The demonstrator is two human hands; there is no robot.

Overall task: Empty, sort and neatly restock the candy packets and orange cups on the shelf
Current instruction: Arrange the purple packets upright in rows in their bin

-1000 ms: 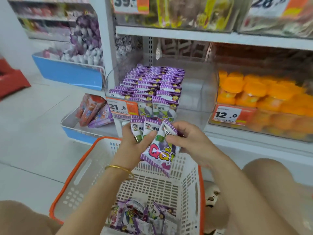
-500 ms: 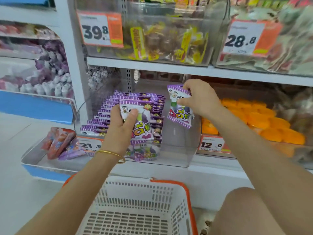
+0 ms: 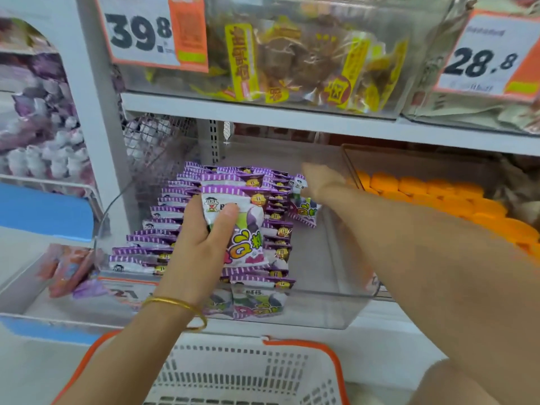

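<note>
The right hand [image 3: 321, 182] is smeared by motion blur. It reaches into the clear bin [image 3: 336, 305] at a lone purple packet [image 3: 304, 207] that leans beside the rows — whether its fingers pinch that packet or only touch it I cannot tell. The left hand [image 3: 201, 244], with a gold bangle [image 3: 178, 304] at the wrist, has fingers and thumb curled round a candy packet [image 3: 242, 229], held upright in front of the stocked rows [image 3: 169, 226]. Whether it grips one packet or several is hard to make out. The bin's price label [image 3: 128, 292] is half covered by the wrist, with only "21" legible. The orange cups [image 3: 432, 194] lie in the next bin to the right, partly behind the right forearm. The white basket [image 3: 309, 344] with an orange rim is cut off at the bottom edge. Above, a white shelf board [image 3: 292, 119] carries clear bins of snacks tagged 39.8 [image 3: 137, 33] and 28.8 [image 3: 479, 64]. At the left — a blue-edged tray [image 3: 43, 327] of blurred reddish packets [image 3: 67, 270].
</note>
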